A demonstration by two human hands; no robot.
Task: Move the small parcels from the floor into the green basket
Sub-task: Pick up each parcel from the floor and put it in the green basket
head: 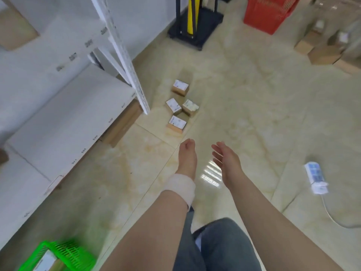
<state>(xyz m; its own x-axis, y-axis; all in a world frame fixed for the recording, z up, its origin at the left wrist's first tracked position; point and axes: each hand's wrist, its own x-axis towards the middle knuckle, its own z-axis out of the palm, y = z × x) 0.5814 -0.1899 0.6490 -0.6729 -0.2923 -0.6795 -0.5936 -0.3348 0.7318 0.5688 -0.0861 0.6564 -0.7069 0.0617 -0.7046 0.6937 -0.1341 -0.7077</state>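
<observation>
Left hand point(186, 159): fingers curled, empty.
Right hand point(226, 161): fingers released, straight.
Parcels point(176, 123): four, far, beside rack point(130, 75).
Basket point(66, 255): near left, cut off.

Four small floor parcels point(180, 87) point(173, 106) point(190, 107) point(176, 123) — one green basket point(68, 251), one red basket point(269, 12)
</observation>
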